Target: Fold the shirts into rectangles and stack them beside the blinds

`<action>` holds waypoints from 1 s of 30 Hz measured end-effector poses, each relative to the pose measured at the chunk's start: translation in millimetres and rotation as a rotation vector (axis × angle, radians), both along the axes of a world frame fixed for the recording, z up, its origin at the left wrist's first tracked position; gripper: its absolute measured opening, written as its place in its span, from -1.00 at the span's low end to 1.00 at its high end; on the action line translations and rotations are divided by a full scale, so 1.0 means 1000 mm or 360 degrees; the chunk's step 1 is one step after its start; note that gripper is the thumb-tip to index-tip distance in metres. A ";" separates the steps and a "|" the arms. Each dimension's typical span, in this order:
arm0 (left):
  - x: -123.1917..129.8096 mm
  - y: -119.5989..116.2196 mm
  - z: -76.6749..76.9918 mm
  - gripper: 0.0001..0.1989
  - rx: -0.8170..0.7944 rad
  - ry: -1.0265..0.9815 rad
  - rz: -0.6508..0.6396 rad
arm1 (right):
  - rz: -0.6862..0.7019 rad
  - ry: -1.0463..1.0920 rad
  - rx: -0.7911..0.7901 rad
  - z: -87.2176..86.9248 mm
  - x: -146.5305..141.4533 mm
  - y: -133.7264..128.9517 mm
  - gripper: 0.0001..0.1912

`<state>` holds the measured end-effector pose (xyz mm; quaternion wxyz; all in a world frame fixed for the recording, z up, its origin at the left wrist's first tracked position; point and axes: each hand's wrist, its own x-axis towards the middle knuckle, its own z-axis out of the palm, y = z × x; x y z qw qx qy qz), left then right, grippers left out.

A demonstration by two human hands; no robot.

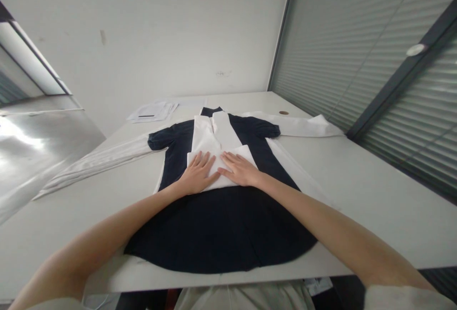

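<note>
Grip open on both sides, nothing clenched: left hand (pixel 197 175) and right hand (pixel 240 169) lie palm down on folded white cloth (pixel 223 181), fingers spread, thumbs meeting or nearly so at the middle. White cloth is right under the grip, on the middle of a dark shirt (pixel 221 229). Its folded part makes a wide band across the shirt; two long white strips run from the band away from the grip, up toward the dark collar (pixel 211 111).

Dark shirt lies flat on the table (pixel 374 181), collar beyond the grip, curved hem on the near side of it, close to the table edge. Short dark sleeves stick out left and right, past the grip. White long sleeves stretch outward from them: left sleeve (pixel 103 160) slants toward the near left, right sleeve (pixel 307 128) reaches toward the blinds (pixel 321 53). More white fabric shows along both sides of the shirt.

Papers (pixel 152 111) sit beyond the grip to the left, small brown disc (pixel 283 113) beyond it to the right. Pale wall (pixel 178 24) behind the table.
</note>
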<state>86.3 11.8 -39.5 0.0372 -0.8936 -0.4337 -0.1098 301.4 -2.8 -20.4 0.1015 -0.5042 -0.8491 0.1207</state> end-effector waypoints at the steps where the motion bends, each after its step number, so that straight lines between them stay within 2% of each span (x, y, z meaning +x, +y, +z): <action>1: -0.003 0.000 -0.002 -0.31 0.0011 -0.0003 0.0015 | -0.0012 -0.0008 -0.0025 0.000 0.007 0.001 -0.13; 6: -0.010 0.003 -0.006 -0.32 0.0023 -0.0010 0.0027 | -0.0176 -0.0089 -0.0130 0.001 0.039 -0.002 -0.11; 10: -0.011 0.006 -0.007 -0.32 0.0009 -0.0021 0.0000 | -0.0260 -0.0137 -0.0171 0.000 0.052 -0.004 -0.11; 15: -0.012 0.006 -0.006 -0.31 -0.0054 0.0019 0.0024 | -0.0242 -0.0113 -0.0088 -0.002 0.053 -0.005 -0.13; 18: -0.014 0.010 -0.001 -0.34 -0.0089 0.0003 0.0008 | -0.0189 -0.0122 0.0063 0.002 0.054 -0.002 -0.20; 22: -0.010 0.035 0.011 -0.36 0.0005 -0.0038 -0.0241 | -0.0092 -0.0096 0.0280 0.010 0.056 0.013 -0.28; 25: 0.004 0.067 0.019 -0.37 0.0029 -0.0064 -0.0394 | 0.0000 -0.0045 0.0265 0.013 0.053 0.032 -0.24; 30: 0.035 0.113 0.013 -0.36 0.0006 0.0004 -0.0505 | 0.0068 -0.0019 0.0188 0.005 0.046 0.069 -0.22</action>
